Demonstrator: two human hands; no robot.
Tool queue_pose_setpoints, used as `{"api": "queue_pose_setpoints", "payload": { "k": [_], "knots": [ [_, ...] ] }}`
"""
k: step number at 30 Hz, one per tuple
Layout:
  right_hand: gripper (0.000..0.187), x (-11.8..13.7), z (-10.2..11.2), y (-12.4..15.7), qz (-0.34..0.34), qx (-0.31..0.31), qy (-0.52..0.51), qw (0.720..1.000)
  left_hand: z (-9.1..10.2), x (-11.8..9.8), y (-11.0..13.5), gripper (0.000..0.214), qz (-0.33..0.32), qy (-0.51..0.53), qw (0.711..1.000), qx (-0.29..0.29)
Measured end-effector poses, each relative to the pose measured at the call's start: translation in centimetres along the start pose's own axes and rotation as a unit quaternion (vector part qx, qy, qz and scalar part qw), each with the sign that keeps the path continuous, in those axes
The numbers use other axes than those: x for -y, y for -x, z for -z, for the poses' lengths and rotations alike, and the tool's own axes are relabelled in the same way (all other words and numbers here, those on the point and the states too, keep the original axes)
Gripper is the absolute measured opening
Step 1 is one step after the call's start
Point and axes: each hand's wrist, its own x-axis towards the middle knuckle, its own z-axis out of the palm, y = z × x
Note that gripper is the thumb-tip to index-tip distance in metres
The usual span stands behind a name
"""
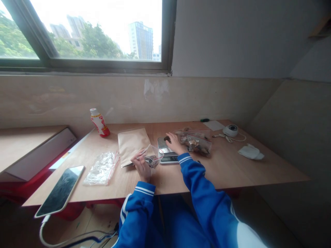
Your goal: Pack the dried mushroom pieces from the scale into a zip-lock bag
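Note:
My left hand [142, 168] is closed on the side of a clear zip bag [153, 159] with a red seal line, its mouth spread and some dark bits inside. Over a digital kitchen scale [162, 147] reaches my right hand [176, 144], its fingers curled around a dark brown dried piece [167, 139] at the metal plate. The scale's display faces me, partly under my wrist. Just right of that hand lie filled zip bags [198, 144] of brown dried pieces. A brown paper pouch [133, 143] lies flat behind my left hand.
Empty-looking clear bags [100, 168] lie on the left, beside a phone [60, 191] on a cable overhanging the front edge. A red-and-white bottle [100, 123] stands at the back left. A white camera [230, 130], a white card [213, 125] and a crumpled tissue [250, 152] are on the right.

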Motion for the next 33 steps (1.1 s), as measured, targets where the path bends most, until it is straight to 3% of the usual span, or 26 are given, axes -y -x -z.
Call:
{"api": "queue_pose_setpoints", "payload": {
  "k": [3,7,13,17,19,21,23,25,29,33],
  "knots": [
    [0.038,-1.5,-0.5,-0.1,-0.01,0.046,0.071,0.996,0.0,0.1,0.0,0.016,-0.006,0.007,1.0,-0.003],
    [0.029,-1.8,-0.3,0.2,-0.036,0.025,0.111,0.993,0.0,0.1,-0.1,0.016,-0.006,-0.002,1.0,-0.005],
    [0.028,-1.7,0.3,0.5,-0.033,-0.059,-0.039,0.997,0.0,0.1,-0.1,0.017,-0.005,-0.005,1.0,-0.004],
    [0.029,1.2,2.1,0.8,-0.016,-0.107,-0.151,0.983,0.0,0.1,0.0,0.016,-0.005,-0.003,1.0,-0.001],
    [0.032,3.5,3.4,1.3,0.013,-0.058,-0.201,0.978,0.0,0.1,0.0,0.016,-0.003,-0.001,1.0,-0.003],
    [0.034,5.4,4.5,1.9,0.061,0.037,-0.231,0.97,0.0,0.1,0.0,0.016,-0.003,0.0,1.0,-0.005],
    [0.035,6.1,4.9,2.3,0.096,0.101,-0.238,0.961,-0.1,0.0,0.0,0.017,-0.004,-0.001,1.0,-0.009],
    [0.031,5.4,4.5,2.3,0.098,0.091,-0.23,0.964,-0.1,0.0,0.0,0.019,-0.004,-0.002,1.0,-0.007],
    [0.028,1.3,2.7,1.9,0.045,-0.021,-0.115,0.992,0.0,-0.2,0.0,0.019,-0.007,-0.001,1.0,-0.002],
    [0.033,-1.7,1.6,2.2,-0.025,0.015,0.034,0.999,0.0,-0.5,-0.1,0.019,-0.007,-0.015,1.0,0.005]
  ]
}}
